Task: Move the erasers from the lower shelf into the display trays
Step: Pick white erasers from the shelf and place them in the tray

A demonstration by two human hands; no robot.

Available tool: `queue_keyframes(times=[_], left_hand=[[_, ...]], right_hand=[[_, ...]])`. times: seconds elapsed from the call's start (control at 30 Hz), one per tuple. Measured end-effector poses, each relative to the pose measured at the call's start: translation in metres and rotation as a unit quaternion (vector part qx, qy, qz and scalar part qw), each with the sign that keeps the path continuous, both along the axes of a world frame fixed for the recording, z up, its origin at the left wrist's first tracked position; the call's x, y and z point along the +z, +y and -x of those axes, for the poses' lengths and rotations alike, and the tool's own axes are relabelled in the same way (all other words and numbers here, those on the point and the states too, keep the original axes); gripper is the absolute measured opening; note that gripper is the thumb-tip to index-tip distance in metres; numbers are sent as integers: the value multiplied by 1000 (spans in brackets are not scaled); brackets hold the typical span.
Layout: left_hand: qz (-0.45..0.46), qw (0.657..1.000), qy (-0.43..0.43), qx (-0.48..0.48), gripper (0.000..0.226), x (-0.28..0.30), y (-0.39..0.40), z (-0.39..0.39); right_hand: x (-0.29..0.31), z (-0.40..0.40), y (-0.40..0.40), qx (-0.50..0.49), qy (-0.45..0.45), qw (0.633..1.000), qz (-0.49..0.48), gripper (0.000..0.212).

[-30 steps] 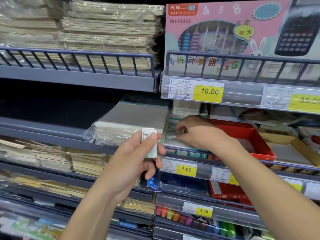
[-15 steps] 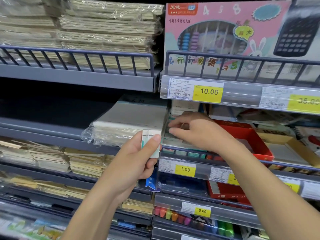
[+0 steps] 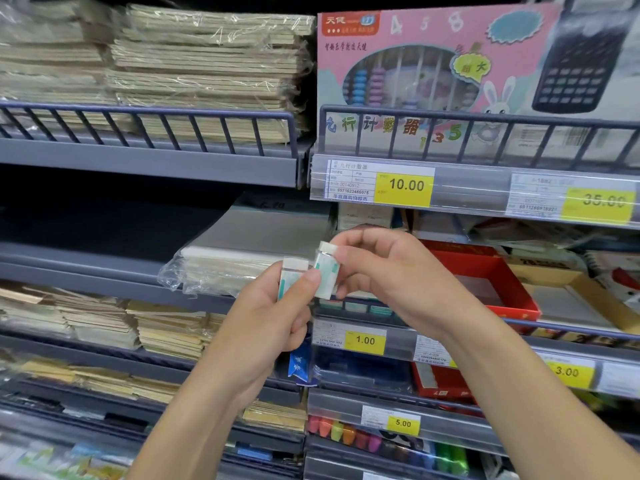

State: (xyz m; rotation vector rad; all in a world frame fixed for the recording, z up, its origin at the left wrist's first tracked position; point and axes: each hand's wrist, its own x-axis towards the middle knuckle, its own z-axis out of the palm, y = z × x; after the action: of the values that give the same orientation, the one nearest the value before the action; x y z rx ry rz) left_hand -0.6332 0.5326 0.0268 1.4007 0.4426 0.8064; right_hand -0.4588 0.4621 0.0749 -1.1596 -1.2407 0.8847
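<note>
My left hand (image 3: 266, 323) grips a white eraser with a green-printed sleeve (image 3: 290, 277), thumb across its front. Right beside it, my right hand (image 3: 388, 271) pinches a second white-and-green eraser (image 3: 326, 271) between thumb and fingers. Both erasers are upright and almost touch, held in front of the middle shelf. Behind and below my hands, a row of more erasers (image 3: 360, 308) shows in the display tray above the 1.00 price tag (image 3: 364, 341).
A wrapped pack of paper (image 3: 221, 261) lies left of the hands. A red tray (image 3: 491, 282) and a tan box (image 3: 568, 299) sit to the right. Notebook stacks fill the left shelves; an abacus box (image 3: 415, 74) stands above. Markers (image 3: 346, 434) lie on the bottom shelf.
My right hand has pulled back from the tray toward me and now pinches an eraser next to the one in my left hand. The left hand has stayed about where it was.
</note>
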Motion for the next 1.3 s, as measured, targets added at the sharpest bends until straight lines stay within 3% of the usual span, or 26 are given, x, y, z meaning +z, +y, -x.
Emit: queue_keyframes(times=[0.17,0.33,0.4,0.47,0.6,0.77,0.87,1.0,1.13,1.3], left_hand=[[-20,1000,-19,12,24,1,-5,-5],[61,996,-51,38,26,-1,-6,-10],[68,995,-56,39,23,-2,-5,-9],[66,996,-49,42,20,-2,-5,-8],[70,995,-46,46,21,-3,-5,-6],[78,994,-54,51,16,-4,-5,-6],[86,993,-59,53,24,-3,-4,-6],[85,993,-55,55,19,-3,-3,-3],[88,993,-55,60,18,-3,-3,0],[87,993,-57,62,18,-1,-3,1]], right_hand=[[-10,7,-6,-20,-15,1000,-13,17],[-3,-4,-9,-38,50,998,-23,17],[3,-16,-10,-62,-11,998,-3,15],[8,-32,-10,-133,-143,981,20,13],[14,-60,-1,-240,-369,894,81,11],[12,-62,13,-183,-559,792,163,7],[10,-59,18,-174,-599,764,163,10],[13,-59,16,-137,-625,748,179,13],[15,-62,11,-85,-663,719,189,35],[18,-62,16,-92,-659,731,150,34]])
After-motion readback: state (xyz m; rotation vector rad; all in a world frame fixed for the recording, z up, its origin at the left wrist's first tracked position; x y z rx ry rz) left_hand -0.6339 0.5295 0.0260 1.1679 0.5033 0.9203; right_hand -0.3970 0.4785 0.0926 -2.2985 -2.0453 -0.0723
